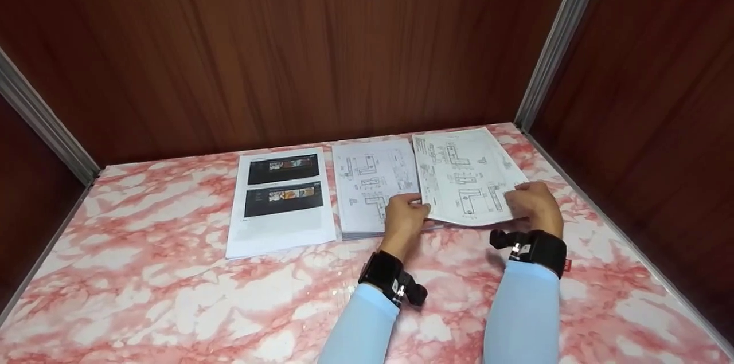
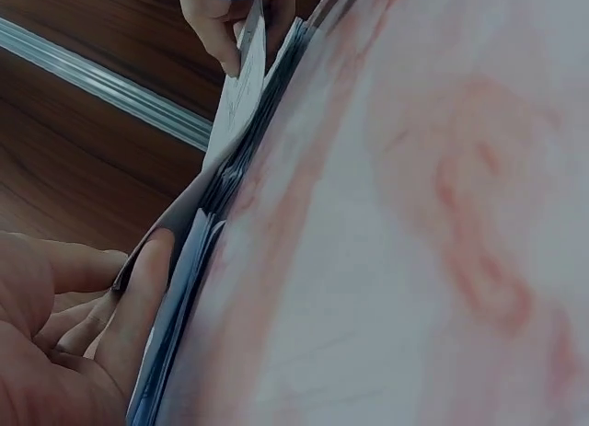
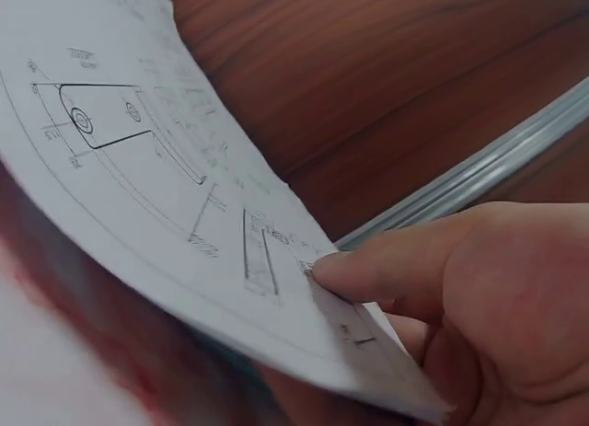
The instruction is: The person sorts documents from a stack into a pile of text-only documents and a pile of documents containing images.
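A person in light blue sleeves (image 1: 361,324) works with both bare hands at a table (image 1: 172,295) with a red and white marbled top. The paper in hand, a sheet with line drawings (image 1: 467,175), is toward the far right of the table, its near edge raised and bowed. The left hand (image 1: 404,216) pinches the near left corner, the paper's edge caught between its fingers. The right hand (image 1: 536,203) pinches the near right side, thumb on the printed face and the other fingers bent behind, partly hidden. Just left of the held sheet, a stack of drawings (image 1: 373,152) lies flat in the middle, and left of that lies a stack with two dark pictures (image 1: 281,232), a narrow strip of table between them. Neither hand grips the left stack. The left wrist view shows the layered edges of a pile (image 2: 244,159) below the lifted paper; that view is dim and tilted, so whether the hands hold one sheet or several cannot be told. As for progress, the two left stacks seem settled, side by side though slightly askew, while the right-hand paper looks midway through handling: gripped at both near corners, but not lying flat or let go.
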`<state>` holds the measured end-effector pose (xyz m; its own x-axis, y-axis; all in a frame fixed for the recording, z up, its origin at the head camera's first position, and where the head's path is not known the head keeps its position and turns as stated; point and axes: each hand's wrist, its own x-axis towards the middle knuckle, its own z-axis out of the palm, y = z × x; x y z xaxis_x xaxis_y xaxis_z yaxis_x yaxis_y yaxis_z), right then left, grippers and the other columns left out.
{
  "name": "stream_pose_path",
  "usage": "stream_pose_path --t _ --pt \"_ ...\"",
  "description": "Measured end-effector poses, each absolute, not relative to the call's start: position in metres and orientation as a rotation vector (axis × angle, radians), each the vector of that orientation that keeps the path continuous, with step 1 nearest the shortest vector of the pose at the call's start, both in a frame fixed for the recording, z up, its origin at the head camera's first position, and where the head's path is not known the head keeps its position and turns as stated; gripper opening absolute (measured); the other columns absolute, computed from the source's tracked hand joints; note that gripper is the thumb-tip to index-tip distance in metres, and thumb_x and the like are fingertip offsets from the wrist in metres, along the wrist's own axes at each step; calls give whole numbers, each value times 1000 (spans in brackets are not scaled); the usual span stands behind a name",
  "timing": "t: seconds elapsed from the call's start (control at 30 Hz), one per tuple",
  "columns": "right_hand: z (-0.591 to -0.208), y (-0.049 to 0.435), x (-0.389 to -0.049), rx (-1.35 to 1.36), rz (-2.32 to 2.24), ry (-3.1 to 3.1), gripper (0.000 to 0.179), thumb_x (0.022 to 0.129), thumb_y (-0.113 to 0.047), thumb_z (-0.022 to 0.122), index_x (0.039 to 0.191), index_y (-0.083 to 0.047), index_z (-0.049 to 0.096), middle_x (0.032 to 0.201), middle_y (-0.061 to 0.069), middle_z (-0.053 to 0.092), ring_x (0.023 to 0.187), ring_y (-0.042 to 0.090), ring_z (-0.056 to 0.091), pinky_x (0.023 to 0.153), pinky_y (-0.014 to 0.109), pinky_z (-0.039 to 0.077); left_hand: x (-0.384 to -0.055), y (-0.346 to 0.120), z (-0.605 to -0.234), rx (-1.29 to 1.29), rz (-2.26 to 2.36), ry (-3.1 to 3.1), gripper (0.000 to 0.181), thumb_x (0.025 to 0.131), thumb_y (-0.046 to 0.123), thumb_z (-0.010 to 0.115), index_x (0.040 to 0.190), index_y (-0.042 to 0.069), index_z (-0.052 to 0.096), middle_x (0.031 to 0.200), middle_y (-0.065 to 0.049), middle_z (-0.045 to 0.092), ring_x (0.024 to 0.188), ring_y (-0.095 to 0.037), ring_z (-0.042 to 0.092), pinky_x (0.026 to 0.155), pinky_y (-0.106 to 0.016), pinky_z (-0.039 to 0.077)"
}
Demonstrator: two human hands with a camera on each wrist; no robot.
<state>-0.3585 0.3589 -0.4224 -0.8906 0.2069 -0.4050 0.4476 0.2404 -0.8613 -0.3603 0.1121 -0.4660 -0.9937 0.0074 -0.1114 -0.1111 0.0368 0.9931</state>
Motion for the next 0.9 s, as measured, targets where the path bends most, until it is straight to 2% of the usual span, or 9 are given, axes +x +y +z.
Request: stream_pose_path --t 0.13,0.23,0.4,0.53,0.73,0.83,0.9 --pt "-423 359 -364 572 -1629 2368 64 91 -24 53 143 -3 23 125 15 45 98 20 58 87 37 49 -362 101 -460 -155 2095 2211 36 81 5 63 116 1 62 85 -12 69 63 -25 69 58 -30 56" --pt "-422 357 -369 535 -1738 2253 65 92 -26 53 144 -7 20 127 12 44 102 20 57 89 35 47 -364 90 -455 -197 2132 2142 37 79 3 63 116 0 61 87 -13 69 69 -27 69 61 -32 56" --pt "-421 350 -374 418 -1730 2319 64 91 -29 54 142 -4 24 122 11 45 91 13 60 81 27 49 -367 71 -449 -198 2240 2023 37 76 1 62 113 -5 61 92 -18 69 80 -34 68 68 -37 57" --pt "-421 337 -379 325 -1668 2411 67 90 -31 56 141 -1 25 117 8 49 84 7 58 77 23 47 -370 55 -449 -225 2267 2056 36 74 1 61 109 -5 64 94 -18 69 77 -31 68 72 -39 56" --pt "-424 313 -389 210 -1701 2384 45 90 -28 57 125 -3 44 88 -4 62 71 7 58 68 25 46 -375 27 -448 -288 2198 2264 33 72 7 62 104 2 69 91 -11 69 69 -16 61 69 -34 54" --pt "-422 303 -392 140 -1708 2357 33 90 -24 58 113 -1 52 71 -6 58 60 8 50 58 24 41 -376 14 -448 -316 2220 2247 31 73 9 64 103 3 69 87 -9 68 67 -13 59 69 -34 54" --pt "-415 295 -390 92 -1715 2322 31 90 -21 57 111 1 53 69 -6 57 58 8 49 56 24 39 -378 7 -447 -329 2248 2227 30 75 10 65 104 2 69 88 -10 68 68 -13 59 68 -33 54"
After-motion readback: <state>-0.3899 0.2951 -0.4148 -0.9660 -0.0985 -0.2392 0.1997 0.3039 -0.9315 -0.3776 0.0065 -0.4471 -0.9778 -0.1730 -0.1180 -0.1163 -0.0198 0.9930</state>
